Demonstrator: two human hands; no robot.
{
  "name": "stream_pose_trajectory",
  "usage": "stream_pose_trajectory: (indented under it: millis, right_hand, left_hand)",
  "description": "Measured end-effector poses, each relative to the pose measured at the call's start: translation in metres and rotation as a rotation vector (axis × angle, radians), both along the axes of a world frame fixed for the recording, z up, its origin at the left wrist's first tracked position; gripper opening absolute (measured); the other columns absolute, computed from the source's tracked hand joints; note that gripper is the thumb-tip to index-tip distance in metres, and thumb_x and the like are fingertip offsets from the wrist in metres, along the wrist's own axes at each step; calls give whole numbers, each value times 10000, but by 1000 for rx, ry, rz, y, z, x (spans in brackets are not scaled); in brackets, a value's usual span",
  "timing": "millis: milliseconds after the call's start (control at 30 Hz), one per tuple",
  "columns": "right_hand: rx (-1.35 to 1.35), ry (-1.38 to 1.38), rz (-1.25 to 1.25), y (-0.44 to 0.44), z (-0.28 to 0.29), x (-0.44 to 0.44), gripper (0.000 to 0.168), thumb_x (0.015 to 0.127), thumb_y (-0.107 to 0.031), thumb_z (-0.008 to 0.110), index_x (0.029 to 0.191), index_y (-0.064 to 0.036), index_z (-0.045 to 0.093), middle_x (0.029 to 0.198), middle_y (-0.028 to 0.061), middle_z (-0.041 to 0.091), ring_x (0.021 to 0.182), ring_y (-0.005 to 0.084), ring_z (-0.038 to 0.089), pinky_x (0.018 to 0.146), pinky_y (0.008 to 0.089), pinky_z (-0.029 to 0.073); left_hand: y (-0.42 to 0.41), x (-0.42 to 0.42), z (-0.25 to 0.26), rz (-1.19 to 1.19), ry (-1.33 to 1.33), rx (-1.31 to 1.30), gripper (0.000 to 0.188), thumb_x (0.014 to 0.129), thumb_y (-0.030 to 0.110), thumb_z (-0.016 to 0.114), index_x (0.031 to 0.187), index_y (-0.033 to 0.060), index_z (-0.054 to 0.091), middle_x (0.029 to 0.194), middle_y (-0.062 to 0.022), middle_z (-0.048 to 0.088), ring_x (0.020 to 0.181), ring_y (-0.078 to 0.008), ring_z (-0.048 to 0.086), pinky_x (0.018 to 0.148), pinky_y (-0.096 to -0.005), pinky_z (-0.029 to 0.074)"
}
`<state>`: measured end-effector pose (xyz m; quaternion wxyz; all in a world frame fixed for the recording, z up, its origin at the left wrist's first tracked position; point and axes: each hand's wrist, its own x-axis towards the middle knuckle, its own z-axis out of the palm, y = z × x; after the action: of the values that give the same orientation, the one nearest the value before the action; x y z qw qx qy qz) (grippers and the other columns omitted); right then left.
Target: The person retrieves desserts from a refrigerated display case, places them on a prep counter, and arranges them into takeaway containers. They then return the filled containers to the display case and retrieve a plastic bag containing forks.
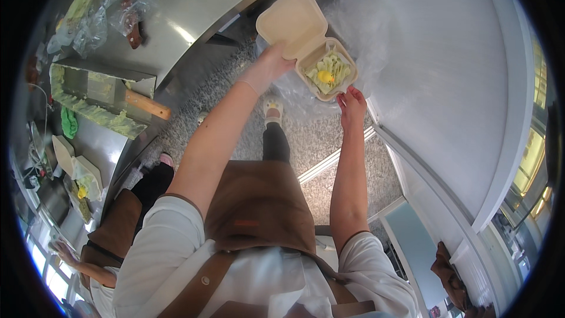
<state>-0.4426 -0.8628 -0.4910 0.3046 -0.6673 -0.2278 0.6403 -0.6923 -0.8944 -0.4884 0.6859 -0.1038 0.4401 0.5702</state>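
In front of me an opened beige clamshell takeaway box (291, 20) is held up over the floor. Inside its base lies a paper-lined cake (336, 65) with pale green frosting, topped by a small yellow figure (325, 76) with an orange tip. My left hand (273, 62), in a thin translucent glove, grips the box at the left, by the hinge between lid and base. At the near right corner, the fingers of my right hand (353, 101) pinch the rim of the base. The undersides of the box and the fingertips below it are hidden.
A steel counter (172, 4) curves along the left. On it are a frosting-smeared metal tray (97, 92), a wooden-handled tool (148, 104), a knife (132, 28) and another open box (86, 174). A co-worker (119, 216) stands at left. Clear plastic (304, 97) hangs below my box.
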Motion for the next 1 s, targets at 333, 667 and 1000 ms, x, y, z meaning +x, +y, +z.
stream_pose_trajectory:
  millis: [333,667,1000]
  right_hand:
    - [84,39,109,-6,66,12,120,808,35,534,927,23,528,917,74,555,814,156,561,691,273,494]
    - [105,-18,171,6,82,11,450,767,76,535,1176,-67,416,895,100,563,761,162,562,673,273,494]
    - [313,-199,551,58,79,21,709,761,-2,595,1383,-112,275,829,96,606,663,121,545,591,264,452]
  left_hand:
    - [-18,3,90,79,-77,7,406,972,279,321,1277,13,358,1249,-175,485,1117,-304,508,972,-423,416]
    - [-15,9,78,68,-129,-80,415,965,302,338,1266,19,375,1244,-175,479,1136,-315,480,1004,-439,378]
    - [-11,4,63,37,-197,5,485,933,345,419,1294,26,363,1269,-187,458,1143,-340,466,1007,-443,382]
